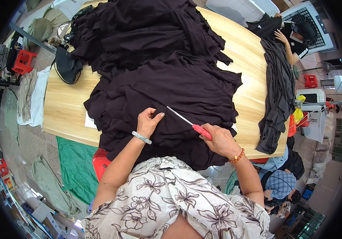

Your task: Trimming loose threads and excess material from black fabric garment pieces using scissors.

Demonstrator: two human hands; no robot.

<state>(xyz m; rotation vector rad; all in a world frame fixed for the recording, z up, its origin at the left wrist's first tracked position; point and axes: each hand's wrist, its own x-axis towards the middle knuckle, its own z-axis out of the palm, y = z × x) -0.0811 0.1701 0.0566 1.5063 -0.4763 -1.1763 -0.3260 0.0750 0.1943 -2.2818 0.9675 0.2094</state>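
A: Left hand (149, 121) pinching a fold of the heaped dark brown, ragged-edged cloth pieces (167, 79), grip clenched on the top layer. Right hand (218, 140) clenched round the pink-handled, thin-bladed steel scissors (189, 122), blades pointing toward ten o'clock, tip just beside the left thumb.

B: Worrying, that gap. Blades barely parted, aimed almost straight at the pinching fingers. Likely to nick a fingertip if pushed forward without shifting the left hand.

A: Agreed. Another risk: many layers stacked under the pinched fold. Easy to catch a lower piece in the cut, since hard to tell where one layer ends and the next begins.

B: And the heap itself: spreading from six o'clock, at the near edge of the pale wooden worktop (65, 111), up to twelve o'clock, front pieces hanging over the edge. Probably prone to sliding off toward the lap if tugged.

A: Also a small white paper slip (90, 120) at nine o'clock of the left hand, half tucked under the cloth. Could get dragged along or lost.

B: Second pile of grey cloth (278, 95) at three o'clock, under another person's hand (281, 36) at two o'clock. Well apart, no clash expected there.
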